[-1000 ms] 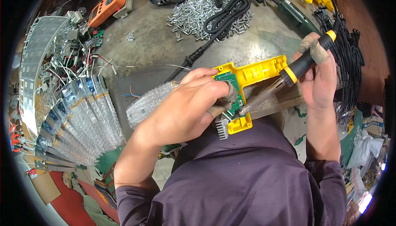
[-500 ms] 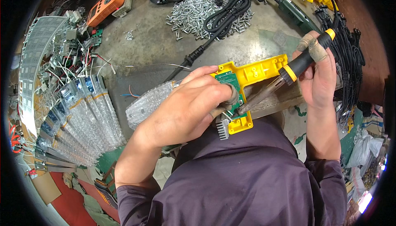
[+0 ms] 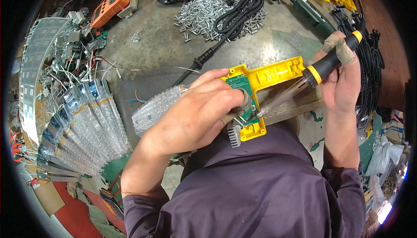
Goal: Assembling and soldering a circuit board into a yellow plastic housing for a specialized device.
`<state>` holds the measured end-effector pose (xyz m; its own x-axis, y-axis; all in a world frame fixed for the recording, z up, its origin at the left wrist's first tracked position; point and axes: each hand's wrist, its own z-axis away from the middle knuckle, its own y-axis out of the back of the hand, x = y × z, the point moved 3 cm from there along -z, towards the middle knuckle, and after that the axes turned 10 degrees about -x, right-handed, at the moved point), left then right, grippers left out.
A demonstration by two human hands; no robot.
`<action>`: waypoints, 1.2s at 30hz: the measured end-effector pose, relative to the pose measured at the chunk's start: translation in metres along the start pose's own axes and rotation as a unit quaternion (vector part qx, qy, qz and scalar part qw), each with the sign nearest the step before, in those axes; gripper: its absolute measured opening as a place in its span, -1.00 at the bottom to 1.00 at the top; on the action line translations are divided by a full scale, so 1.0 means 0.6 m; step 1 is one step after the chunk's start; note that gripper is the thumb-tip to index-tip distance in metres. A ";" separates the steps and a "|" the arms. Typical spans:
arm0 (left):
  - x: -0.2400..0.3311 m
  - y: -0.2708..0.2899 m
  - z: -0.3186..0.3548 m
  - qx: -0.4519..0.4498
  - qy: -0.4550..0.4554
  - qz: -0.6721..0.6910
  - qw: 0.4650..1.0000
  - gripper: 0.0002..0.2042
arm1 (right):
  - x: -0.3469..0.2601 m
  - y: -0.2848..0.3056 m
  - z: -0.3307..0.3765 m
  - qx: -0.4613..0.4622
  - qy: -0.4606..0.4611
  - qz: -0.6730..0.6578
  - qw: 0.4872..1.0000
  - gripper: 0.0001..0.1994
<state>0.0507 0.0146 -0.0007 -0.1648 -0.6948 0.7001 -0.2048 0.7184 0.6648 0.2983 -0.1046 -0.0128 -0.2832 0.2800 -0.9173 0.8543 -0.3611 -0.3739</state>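
Observation:
My left hand [image 3: 202, 112] is closed around a green circuit board [image 3: 239, 83] that sits in a yellow plastic housing half [image 3: 271, 73]. A finned grey heat sink [image 3: 234, 136] juts from the board's near end. In my right hand [image 3: 341, 73] is a soldering iron [image 3: 329, 64] with a black and yellow handle, its shaft slanting down left to the board. Smoke and my left fingers partly hide the tip, so I cannot tell if it touches. Thin solder wire [image 3: 152, 69] runs leftward from behind my left hand. Some of my fingers wear wrappings.
Bubble-wrapped parts [image 3: 93, 129] fan out at left, with another wrapped piece [image 3: 156, 109] beside my left wrist. Beyond lie a screw pile [image 3: 200, 14], a coiled black cord [image 3: 239, 16], an orange meter [image 3: 111, 6] and a green tool [image 3: 312, 14]. Black cables [image 3: 369, 68] hang right.
My right hand and the soldering iron have shifted slightly right, drawing the tip a little away from its earlier spot. Smoke shows more along the shaft. My left hand and the housing stay put.

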 end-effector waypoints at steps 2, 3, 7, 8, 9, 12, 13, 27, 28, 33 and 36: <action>0.000 0.001 -0.001 0.002 -0.001 0.000 1.000 -0.58 | 0.004 0.000 0.003 0.002 -0.009 0.007 1.000 -0.73; 0.001 0.000 -0.002 0.002 -0.001 0.000 1.000 -0.58 | 0.005 -0.001 0.004 0.003 -0.018 0.013 1.000 -0.73; -0.001 0.000 0.000 0.004 0.004 -0.003 1.000 -0.58 | 0.002 -0.004 0.000 0.017 -0.006 0.003 1.000 -0.73; -0.002 -0.001 0.001 -0.005 0.008 -0.005 1.000 -0.58 | -0.005 0.000 -0.003 0.004 0.006 0.000 1.000 -0.74; -0.001 0.000 -0.001 -0.004 0.007 -0.006 1.000 -0.58 | -0.014 0.005 -0.005 -0.009 0.019 -0.003 1.000 -0.74; 0.003 0.001 -0.002 -0.007 0.007 -0.002 1.000 -0.59 | -0.032 0.015 -0.014 -0.038 0.055 -0.008 0.998 -0.75; 0.004 0.000 -0.001 -0.008 0.013 -0.001 1.000 -0.60 | -0.038 0.014 -0.016 -0.035 0.059 -0.009 0.998 -0.75; 0.001 0.006 -0.001 -0.042 0.018 0.007 0.999 -0.60 | -0.017 0.022 -0.010 -0.032 0.029 0.005 0.999 -0.71; 0.001 0.006 -0.001 -0.044 0.020 0.006 0.999 -0.59 | -0.018 0.021 -0.010 -0.032 0.029 0.004 0.999 -0.71; 0.003 0.005 -0.001 -0.039 0.021 0.006 0.999 -0.59 | -0.019 0.021 -0.011 -0.040 0.029 0.002 0.999 -0.70; 0.004 0.006 -0.002 -0.043 0.022 0.003 0.999 -0.60 | -0.018 0.021 -0.010 -0.016 0.030 0.002 0.999 -0.70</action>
<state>0.0507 0.0155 0.0033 -0.1224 -0.6893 0.7140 -0.1193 0.7245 0.6789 0.3147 -0.1068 -0.0066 -0.2541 0.3310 -0.9088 0.8696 -0.3331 -0.3645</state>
